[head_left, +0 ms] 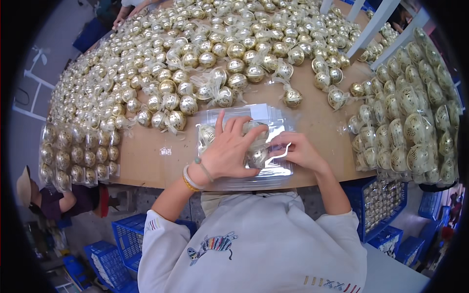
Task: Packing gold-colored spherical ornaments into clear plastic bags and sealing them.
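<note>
Gold ball ornaments [257, 158] with ribbon sit in clear plastic packaging [277, 171] at the table's near edge, in front of my body. My left hand [229, 146] lies over them, its fingers spread and touching the ornaments; it hides part of the group. From the right, my right hand [300, 152] reaches in with bent fingers pinching the plastic beside the ornaments. Glare on the plastic blurs the exact edge it holds. More flat clear plastic sheets or sleeves [281, 116] are stacked beneath and behind the hands.
A broad heap of gold ornaments [234, 51] covers the far side of the brown table [322, 127]. Packed ornaments stand in rows at the left [77, 157] and stacked at the right [408, 132]. Blue crates [128, 239] are on the floor. Other people are at the edges.
</note>
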